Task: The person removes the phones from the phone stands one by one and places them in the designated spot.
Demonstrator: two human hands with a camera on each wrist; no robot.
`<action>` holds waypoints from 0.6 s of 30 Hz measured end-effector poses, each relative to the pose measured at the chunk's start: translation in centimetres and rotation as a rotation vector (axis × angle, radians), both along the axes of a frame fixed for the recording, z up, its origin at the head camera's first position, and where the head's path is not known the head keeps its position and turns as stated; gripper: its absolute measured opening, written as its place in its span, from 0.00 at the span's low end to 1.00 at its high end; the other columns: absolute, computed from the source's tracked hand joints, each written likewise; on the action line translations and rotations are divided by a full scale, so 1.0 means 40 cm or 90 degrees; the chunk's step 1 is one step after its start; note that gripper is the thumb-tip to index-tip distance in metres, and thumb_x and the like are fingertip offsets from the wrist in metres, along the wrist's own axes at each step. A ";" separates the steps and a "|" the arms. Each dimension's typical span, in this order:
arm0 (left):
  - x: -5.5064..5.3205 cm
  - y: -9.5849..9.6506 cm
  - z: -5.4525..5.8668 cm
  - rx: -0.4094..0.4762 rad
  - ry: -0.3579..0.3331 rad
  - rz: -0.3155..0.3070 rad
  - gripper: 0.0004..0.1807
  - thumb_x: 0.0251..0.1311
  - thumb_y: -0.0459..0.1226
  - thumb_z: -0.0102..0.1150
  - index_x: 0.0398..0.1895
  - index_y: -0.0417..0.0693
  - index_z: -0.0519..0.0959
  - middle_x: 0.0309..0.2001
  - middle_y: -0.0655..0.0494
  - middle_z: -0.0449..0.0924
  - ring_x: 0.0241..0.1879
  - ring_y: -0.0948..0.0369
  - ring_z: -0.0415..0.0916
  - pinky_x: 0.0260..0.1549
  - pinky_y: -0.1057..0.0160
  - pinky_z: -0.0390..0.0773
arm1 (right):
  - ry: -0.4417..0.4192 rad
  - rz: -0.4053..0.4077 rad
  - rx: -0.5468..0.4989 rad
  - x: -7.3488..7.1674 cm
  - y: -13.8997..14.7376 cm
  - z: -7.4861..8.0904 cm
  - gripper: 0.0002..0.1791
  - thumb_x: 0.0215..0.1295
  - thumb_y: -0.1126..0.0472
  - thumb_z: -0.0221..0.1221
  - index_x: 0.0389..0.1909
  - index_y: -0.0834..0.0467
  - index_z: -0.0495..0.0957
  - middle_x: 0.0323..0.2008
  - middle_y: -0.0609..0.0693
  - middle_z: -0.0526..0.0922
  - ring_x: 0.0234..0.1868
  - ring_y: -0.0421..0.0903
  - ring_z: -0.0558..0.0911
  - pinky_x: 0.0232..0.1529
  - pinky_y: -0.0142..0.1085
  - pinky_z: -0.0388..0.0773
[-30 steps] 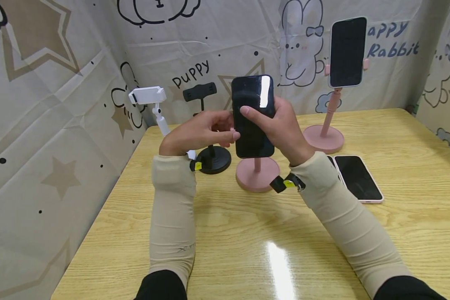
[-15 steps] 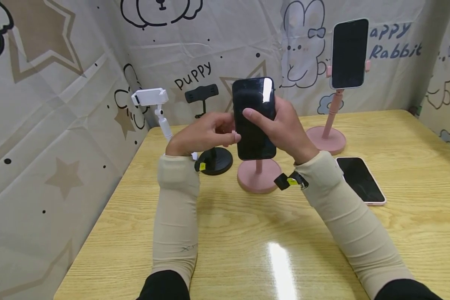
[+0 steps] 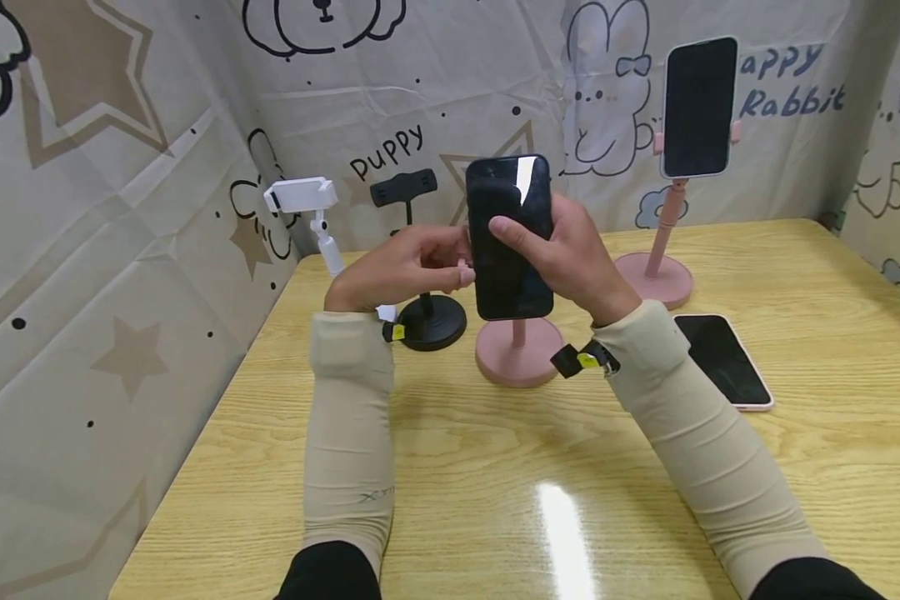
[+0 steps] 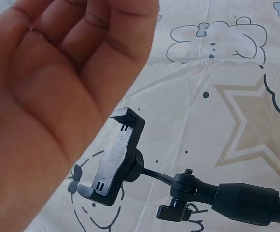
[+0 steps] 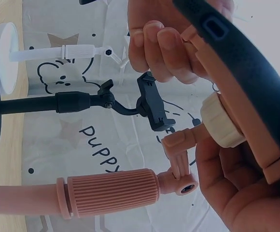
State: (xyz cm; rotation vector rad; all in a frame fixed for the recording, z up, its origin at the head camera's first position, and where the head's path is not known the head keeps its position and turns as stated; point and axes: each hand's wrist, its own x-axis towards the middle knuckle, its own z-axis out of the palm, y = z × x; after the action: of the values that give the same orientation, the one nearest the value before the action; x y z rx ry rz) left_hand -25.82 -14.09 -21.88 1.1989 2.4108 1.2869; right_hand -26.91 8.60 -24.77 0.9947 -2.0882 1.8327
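A black smartphone (image 3: 508,279) stands upright in front of a pink phone stand (image 3: 520,358). My right hand (image 3: 576,258) grips its right side, thumb across the screen and fingers behind. My left hand (image 3: 403,268) is at the phone's left edge, thumb and finger pinching the pink clamp there. From the right wrist view, the phone lies against the stand's pink holder (image 5: 241,104), with a cream knob (image 5: 221,121) behind it and curled left fingers (image 5: 171,50) at one end. The left wrist view shows mainly my palm (image 4: 43,111); its fingertips are out of frame.
A black phone stand (image 3: 433,325) and a white one (image 3: 300,194) stand behind my left hand. At back right, another pink stand (image 3: 654,275) bears a phone (image 3: 699,108). Another phone (image 3: 723,362) lies on the wooden table (image 3: 465,467) beside my right forearm.
My left thumb has slid slightly left, from overlapping the phone's edge to just beside it. The head view has shifted a little; my right hand keeps its grip on the smartphone.
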 end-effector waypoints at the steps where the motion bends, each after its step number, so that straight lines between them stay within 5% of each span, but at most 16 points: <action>1: 0.006 0.002 0.006 0.001 -0.003 -0.003 0.04 0.61 0.33 0.55 0.33 0.40 0.74 0.24 0.50 0.71 0.27 0.50 0.69 0.27 0.60 0.69 | -0.002 0.001 -0.001 0.000 0.001 0.000 0.20 0.67 0.57 0.59 0.57 0.61 0.72 0.46 0.54 0.81 0.42 0.50 0.84 0.45 0.42 0.81; 9: 0.009 0.004 0.009 0.010 -0.016 -0.014 0.04 0.62 0.32 0.55 0.33 0.38 0.73 0.24 0.49 0.71 0.25 0.55 0.68 0.27 0.60 0.69 | -0.027 0.000 0.005 -0.005 0.009 -0.003 0.20 0.73 0.53 0.52 0.59 0.60 0.70 0.48 0.56 0.81 0.45 0.50 0.83 0.49 0.43 0.80; 18: 0.005 0.004 0.007 0.011 -0.019 -0.013 0.04 0.63 0.32 0.55 0.33 0.38 0.73 0.25 0.47 0.72 0.26 0.54 0.69 0.26 0.61 0.68 | -0.047 0.045 -0.040 -0.019 0.018 -0.009 0.18 0.75 0.54 0.48 0.55 0.63 0.71 0.43 0.59 0.83 0.39 0.51 0.86 0.40 0.41 0.83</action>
State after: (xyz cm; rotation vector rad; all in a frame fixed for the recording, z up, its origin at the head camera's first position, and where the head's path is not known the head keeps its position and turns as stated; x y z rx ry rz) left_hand -25.60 -13.94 -21.59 1.1974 2.3661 1.3125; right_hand -27.66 9.32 -25.12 1.0123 -2.0465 1.9863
